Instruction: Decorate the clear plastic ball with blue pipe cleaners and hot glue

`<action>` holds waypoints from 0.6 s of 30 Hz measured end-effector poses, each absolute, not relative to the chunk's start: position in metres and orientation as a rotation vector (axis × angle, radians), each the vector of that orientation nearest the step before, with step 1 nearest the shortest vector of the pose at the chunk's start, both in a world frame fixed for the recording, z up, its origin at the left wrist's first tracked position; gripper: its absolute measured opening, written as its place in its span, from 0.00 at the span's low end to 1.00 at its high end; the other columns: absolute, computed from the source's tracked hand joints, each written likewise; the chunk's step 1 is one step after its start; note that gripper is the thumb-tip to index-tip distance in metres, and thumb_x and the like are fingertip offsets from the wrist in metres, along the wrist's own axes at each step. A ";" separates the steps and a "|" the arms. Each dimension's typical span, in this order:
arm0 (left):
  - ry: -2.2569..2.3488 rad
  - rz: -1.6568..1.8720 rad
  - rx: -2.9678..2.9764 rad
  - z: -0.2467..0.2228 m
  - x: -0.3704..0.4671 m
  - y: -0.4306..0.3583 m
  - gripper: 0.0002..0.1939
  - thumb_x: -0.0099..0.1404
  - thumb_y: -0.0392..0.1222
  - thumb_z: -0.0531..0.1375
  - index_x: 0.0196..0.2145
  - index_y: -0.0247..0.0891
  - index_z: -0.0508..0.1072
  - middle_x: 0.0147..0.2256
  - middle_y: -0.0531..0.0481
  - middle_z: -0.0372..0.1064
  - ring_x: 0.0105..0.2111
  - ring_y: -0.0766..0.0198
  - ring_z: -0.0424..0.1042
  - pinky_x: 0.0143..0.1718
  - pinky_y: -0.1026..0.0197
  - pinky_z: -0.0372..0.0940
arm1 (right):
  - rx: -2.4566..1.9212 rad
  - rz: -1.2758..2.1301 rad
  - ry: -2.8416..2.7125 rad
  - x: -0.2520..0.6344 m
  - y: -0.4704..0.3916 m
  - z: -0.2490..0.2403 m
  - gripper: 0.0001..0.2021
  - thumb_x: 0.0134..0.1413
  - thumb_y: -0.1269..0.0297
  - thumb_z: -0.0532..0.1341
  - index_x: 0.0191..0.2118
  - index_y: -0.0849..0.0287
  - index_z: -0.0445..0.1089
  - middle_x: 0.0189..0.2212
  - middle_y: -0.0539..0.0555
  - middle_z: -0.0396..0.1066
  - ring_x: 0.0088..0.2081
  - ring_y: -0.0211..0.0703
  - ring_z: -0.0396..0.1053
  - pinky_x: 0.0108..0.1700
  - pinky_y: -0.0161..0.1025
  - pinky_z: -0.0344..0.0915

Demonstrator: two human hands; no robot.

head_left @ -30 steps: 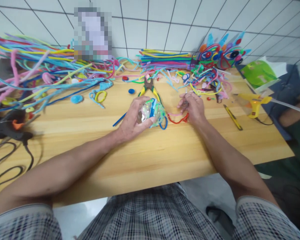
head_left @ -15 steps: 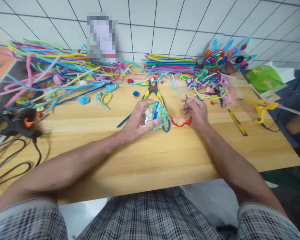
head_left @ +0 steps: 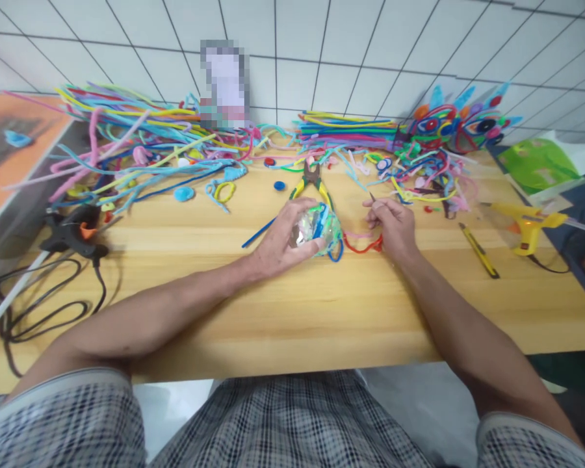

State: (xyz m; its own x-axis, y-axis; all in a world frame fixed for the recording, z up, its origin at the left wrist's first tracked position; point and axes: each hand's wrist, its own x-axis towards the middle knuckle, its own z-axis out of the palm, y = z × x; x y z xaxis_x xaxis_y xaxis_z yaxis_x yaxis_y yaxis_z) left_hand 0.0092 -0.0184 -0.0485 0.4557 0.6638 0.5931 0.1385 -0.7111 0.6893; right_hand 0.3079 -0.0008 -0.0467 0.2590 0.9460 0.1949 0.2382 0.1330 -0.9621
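Observation:
My left hand is wrapped round a clear, shiny ball with blue and green pipe cleaners on it. A blue stem pokes out on the left of that hand and a blue loop hangs at the ball's right. To the right, my right hand is closed in a pinch on a thin dark pointed thing. A red pipe cleaner runs between the ball and the right hand's palm side. Just behind the ball lie pliers with yellow and green handles, their jaws pointing away.
Loose pipe cleaners heap up at the back left, and a bundle lies at the back middle. Colourful masks lean at the back right. A yellow cutter and yellow glue gun lie right; a black clamp-like tool with cable lies left.
The whole view has shifted, so the table's things appear farther right and slightly lower. Both hands keep nearly the same pose and hold on their things.

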 end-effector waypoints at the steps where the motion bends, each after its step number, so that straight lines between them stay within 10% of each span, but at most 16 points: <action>1: 0.664 1.224 2.161 -0.048 0.009 -0.018 0.32 0.79 0.54 0.66 0.73 0.47 0.62 0.68 0.37 0.68 0.71 0.46 0.70 0.74 0.41 0.68 | -1.365 0.763 -1.222 0.308 0.000 -0.047 0.10 0.55 0.54 0.68 0.32 0.55 0.81 0.22 0.46 0.71 0.24 0.36 0.66 0.29 0.35 0.65; 18: 0.979 1.464 1.919 -0.034 -0.013 0.001 0.35 0.76 0.68 0.65 0.70 0.50 0.64 0.66 0.42 0.68 0.68 0.45 0.70 0.71 0.40 0.69 | -1.375 0.858 -1.170 0.303 0.004 -0.051 0.16 0.55 0.47 0.66 0.34 0.55 0.81 0.22 0.44 0.72 0.23 0.37 0.66 0.28 0.35 0.63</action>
State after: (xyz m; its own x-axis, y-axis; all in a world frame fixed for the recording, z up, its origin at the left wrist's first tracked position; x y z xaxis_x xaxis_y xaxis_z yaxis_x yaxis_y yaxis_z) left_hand -0.0133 0.0012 -0.0343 0.1500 0.8022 0.5779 0.2275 -0.5968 0.7695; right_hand 0.3033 0.0039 -0.0506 0.2545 0.9602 0.1150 0.1793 0.0700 -0.9813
